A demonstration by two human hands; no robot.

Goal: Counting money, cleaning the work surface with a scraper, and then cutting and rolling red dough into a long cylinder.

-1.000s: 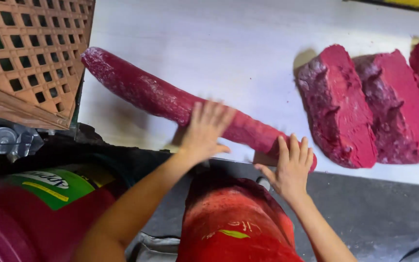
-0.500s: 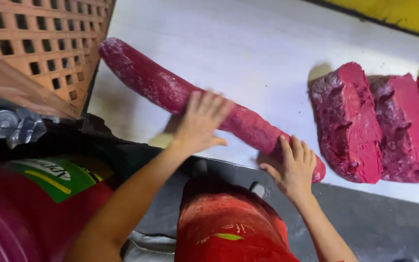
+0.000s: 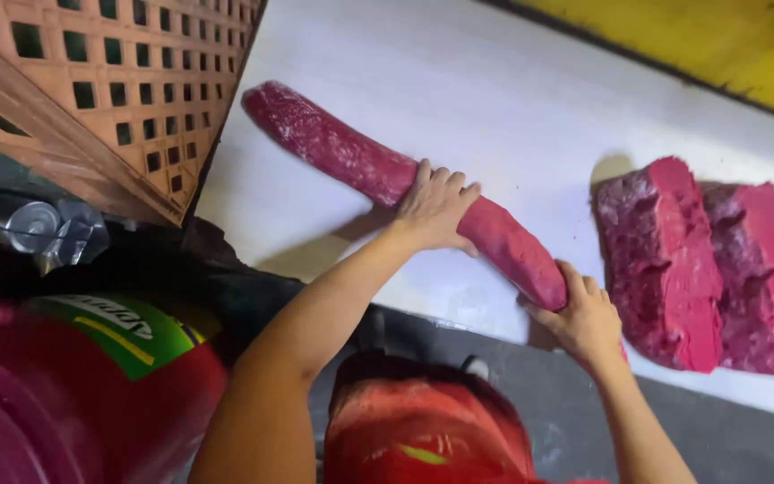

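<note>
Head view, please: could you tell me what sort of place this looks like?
Probably a small workshop: a floured white table, a long red roll under both hands, cut red blocks alongside.

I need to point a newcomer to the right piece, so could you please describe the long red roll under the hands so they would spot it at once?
Start at the white table. Left of three chunky red blocks lies the long red roll, running diagonally from the brown lattice crate. Unlike the squat blocks, it is slim and rounded, under the left hand and right hand.
</note>
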